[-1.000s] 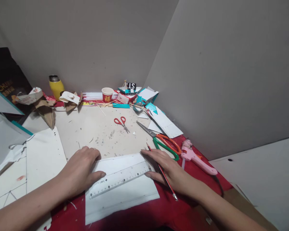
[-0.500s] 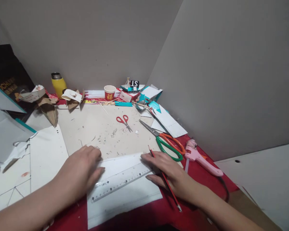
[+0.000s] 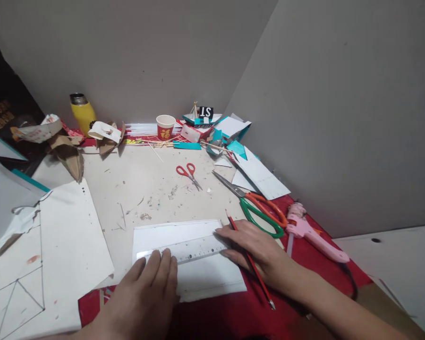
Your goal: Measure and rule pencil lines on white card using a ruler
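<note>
A clear plastic ruler lies slightly slanted across a white sheet of board at the table's near edge. My left hand rests over the ruler's left end, fingers stretched out and pressing down on it. At the other end, my right hand has its thumb and forefinger on either side of the ruler. A red and black pencil is tucked between that hand's fingers, its point facing away from me. Beyond the right hand lie large scissors with green and orange handles.
Small red scissors lie mid-table. A pink glue gun is at the right. Along the back stand a yellow bottle, a paper cup and a model boat. Marked white board covers the left; cut pieces lie right.
My left hand has moved right and towards me, from the sheet's left edge onto the ruler. The ruler's left end has shifted up the sheet, so it slants less. The view has shifted slightly.
</note>
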`<state>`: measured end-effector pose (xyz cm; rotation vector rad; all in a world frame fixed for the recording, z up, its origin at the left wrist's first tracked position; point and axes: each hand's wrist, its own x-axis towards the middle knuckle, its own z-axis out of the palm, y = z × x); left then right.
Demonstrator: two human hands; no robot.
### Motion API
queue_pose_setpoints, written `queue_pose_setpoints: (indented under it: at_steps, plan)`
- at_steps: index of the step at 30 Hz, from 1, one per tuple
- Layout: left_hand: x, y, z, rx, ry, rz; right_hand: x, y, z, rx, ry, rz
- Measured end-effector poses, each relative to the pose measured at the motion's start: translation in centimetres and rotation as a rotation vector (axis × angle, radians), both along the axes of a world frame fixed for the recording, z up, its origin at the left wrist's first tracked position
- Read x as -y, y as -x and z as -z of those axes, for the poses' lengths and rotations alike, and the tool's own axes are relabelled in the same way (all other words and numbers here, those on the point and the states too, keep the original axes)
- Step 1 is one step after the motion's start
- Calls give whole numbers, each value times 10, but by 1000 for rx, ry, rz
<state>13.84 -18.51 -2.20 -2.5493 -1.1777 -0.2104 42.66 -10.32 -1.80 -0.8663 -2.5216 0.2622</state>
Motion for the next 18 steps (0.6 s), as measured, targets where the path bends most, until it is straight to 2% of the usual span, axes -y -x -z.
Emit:
queue_pose_setpoints:
  at_steps: [3,9,13,18]
  plan:
    - [-3,-2,0,24,-26,-36,-4,2,1,9,-7,13]
    - [-3,-5,9,129,-149,55,-1,-1,-5,55,58,-27]
    - [-5,-3,12,129,-122,48,-4,-7,-5,57,51,-41]
    - [-8,-1,6,66,-81,53,-15,-3,-7,78,17,-87]
